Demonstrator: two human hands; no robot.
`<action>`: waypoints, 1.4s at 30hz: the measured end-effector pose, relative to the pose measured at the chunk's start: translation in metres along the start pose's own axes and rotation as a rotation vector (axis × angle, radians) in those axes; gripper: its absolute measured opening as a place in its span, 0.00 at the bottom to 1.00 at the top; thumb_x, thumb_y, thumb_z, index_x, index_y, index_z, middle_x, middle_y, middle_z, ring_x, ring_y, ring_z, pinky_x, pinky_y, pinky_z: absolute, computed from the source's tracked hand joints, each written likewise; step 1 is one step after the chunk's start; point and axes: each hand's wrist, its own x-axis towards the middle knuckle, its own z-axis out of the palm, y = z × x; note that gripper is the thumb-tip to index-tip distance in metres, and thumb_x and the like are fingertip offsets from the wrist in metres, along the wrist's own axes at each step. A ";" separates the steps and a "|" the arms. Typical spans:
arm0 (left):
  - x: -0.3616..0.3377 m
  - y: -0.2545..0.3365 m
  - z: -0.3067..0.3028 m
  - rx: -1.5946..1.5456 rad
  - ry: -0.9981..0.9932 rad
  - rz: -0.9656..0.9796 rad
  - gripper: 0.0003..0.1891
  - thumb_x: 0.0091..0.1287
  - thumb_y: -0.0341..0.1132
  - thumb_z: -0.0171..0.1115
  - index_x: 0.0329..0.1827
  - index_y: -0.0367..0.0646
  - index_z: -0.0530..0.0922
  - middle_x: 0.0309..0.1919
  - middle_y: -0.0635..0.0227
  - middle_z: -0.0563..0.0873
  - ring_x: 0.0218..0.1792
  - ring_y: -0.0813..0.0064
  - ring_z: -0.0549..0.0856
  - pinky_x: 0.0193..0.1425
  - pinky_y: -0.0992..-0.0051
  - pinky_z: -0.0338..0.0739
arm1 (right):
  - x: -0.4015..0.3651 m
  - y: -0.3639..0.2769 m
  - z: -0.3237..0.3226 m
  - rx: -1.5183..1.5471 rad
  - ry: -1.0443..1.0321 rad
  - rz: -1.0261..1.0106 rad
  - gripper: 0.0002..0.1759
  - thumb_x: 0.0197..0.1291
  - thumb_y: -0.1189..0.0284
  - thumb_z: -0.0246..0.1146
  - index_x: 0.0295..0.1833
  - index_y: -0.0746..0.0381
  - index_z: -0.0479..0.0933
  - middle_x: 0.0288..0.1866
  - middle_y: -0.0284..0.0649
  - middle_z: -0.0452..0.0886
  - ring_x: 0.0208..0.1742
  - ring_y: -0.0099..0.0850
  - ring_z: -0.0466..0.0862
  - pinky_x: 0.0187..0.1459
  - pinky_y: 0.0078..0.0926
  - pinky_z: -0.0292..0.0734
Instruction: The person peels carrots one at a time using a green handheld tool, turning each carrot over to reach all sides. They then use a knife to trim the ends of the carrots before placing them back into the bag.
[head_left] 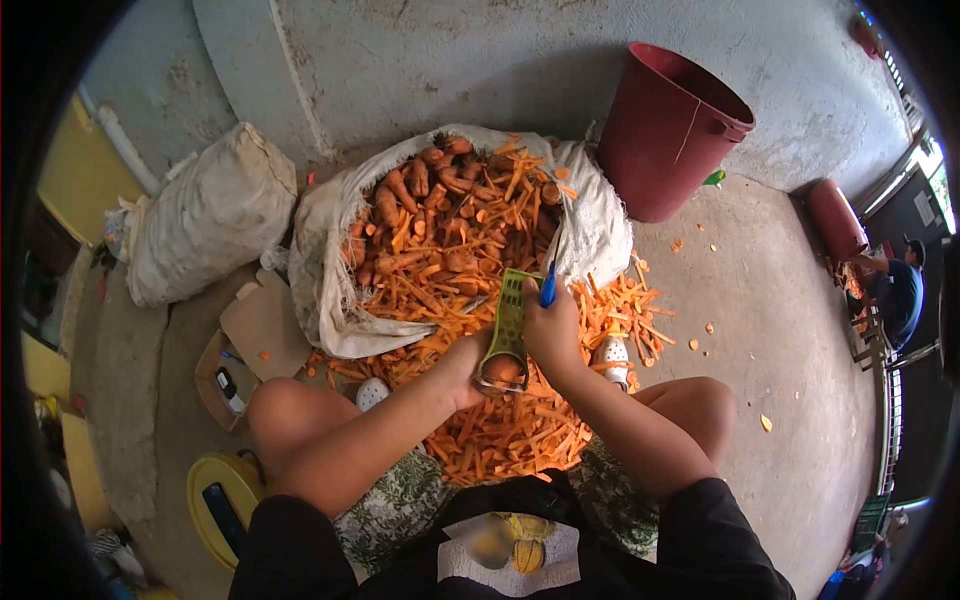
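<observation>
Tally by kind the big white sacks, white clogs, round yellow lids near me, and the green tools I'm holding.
Green tool: 1
Sack with carrots: 1
Other big sack: 1
White clogs: 2
Round yellow lid: 1
Total: 6

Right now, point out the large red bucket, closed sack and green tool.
Large red bucket (655,140): head view, outer wall.
Closed sack (215,218): head view, bulging side.
Green tool (509,312): head view, perforated part.

Glossy red plastic bucket (672,135), rough woven sack (215,215), matt brown cardboard box (262,325)
</observation>
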 end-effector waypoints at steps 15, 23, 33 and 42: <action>-0.015 0.008 0.006 0.419 -0.095 -0.097 0.18 0.69 0.46 0.38 0.46 0.40 0.68 0.35 0.66 0.80 0.32 0.76 0.81 0.33 0.76 0.80 | 0.083 0.062 -0.017 -0.334 0.284 0.111 0.08 0.57 0.71 0.52 0.40 0.64 0.69 0.27 0.47 0.77 0.29 0.43 0.78 0.30 0.38 0.71; -0.016 0.017 -0.010 0.203 -0.153 0.016 0.25 0.66 0.49 0.45 0.57 0.38 0.63 0.38 0.62 0.76 0.33 0.71 0.80 0.34 0.66 0.81 | 0.103 0.052 -0.053 0.044 0.442 0.182 0.14 0.62 0.65 0.51 0.36 0.65 0.72 0.20 0.37 0.73 0.20 0.26 0.71 0.25 0.26 0.64; 0.003 0.014 -0.010 0.013 -0.003 -0.047 0.14 0.68 0.39 0.40 0.42 0.39 0.71 0.31 0.64 0.80 0.29 0.72 0.82 0.31 0.72 0.80 | 0.013 -0.006 0.009 0.114 -0.098 0.061 0.12 0.60 0.66 0.55 0.34 0.65 0.69 0.18 0.32 0.69 0.17 0.21 0.66 0.20 0.22 0.63; 0.005 0.009 -0.013 0.191 0.042 -0.033 0.15 0.67 0.41 0.41 0.42 0.38 0.71 0.31 0.65 0.80 0.29 0.74 0.82 0.34 0.70 0.80 | 0.006 0.000 0.006 -0.189 -0.039 -0.132 0.10 0.60 0.69 0.53 0.33 0.66 0.68 0.18 0.41 0.72 0.18 0.31 0.69 0.22 0.30 0.64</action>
